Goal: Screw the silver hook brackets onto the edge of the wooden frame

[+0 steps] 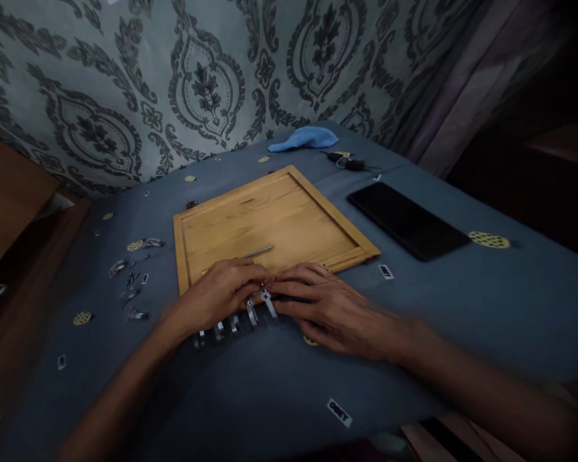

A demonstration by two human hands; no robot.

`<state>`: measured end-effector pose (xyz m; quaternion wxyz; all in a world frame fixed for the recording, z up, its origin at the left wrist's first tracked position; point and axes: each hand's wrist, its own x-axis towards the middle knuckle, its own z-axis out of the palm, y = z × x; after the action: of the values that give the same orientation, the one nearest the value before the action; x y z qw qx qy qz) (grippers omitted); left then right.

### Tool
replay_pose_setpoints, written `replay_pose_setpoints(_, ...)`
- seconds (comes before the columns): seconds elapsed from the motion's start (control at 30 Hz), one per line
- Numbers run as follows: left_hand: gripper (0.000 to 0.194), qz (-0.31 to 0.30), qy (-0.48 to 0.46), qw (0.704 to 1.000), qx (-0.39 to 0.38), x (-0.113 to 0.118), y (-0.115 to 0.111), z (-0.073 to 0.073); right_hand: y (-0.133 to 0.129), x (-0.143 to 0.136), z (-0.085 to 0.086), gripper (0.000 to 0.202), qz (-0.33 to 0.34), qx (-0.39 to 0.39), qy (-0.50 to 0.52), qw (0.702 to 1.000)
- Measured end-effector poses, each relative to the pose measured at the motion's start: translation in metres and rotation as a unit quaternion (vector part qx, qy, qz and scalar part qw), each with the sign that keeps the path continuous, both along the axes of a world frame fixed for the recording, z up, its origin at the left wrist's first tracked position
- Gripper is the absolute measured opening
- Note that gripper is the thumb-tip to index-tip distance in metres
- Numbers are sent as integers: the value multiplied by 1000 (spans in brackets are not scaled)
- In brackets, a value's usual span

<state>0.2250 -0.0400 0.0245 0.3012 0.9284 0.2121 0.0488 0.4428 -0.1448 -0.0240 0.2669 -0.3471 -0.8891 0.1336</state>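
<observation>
A wooden board (255, 218) with a raised frame lies on the blue cloth. Along its near edge stands a row of several small metal brackets (234, 325). My left hand (221, 289) rests over the near edge, its fingertips closed together at a bracket (268, 301). From the right, my right hand (327, 305) reaches the same bracket, its fingers close together with the tips touching or nearly touching it. Small hardware between the fingertips is too tiny to make out. A thin metal rod (260, 251) lies on the board just beyond my left hand, partly hidden by it.
Loose metal brackets and screws (130, 295) lie on the cloth to the left. A black phone-like slab (409, 220) lies right of the board. Farther back are a blue cloth (306, 138) and a dark key-like bunch (350, 163). Patterned fabric (207, 90) rises behind the table.
</observation>
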Motion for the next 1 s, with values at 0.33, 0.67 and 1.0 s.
replay_pose_setpoints(0.33,20,-1,-5,1000,10,1,0,-6,0,0,-1,36,-5,-2,-10,1000)
replay_pose_setpoints(0.67,15,117,-55,989,-78,-5,-3,9,0,0,-4,38,-11,9,-7,1000)
replay_pose_setpoints(1.0,18,136,-43,977,-156,-6,-4,10,0,0,-2,36,-15,9,-14,1000)
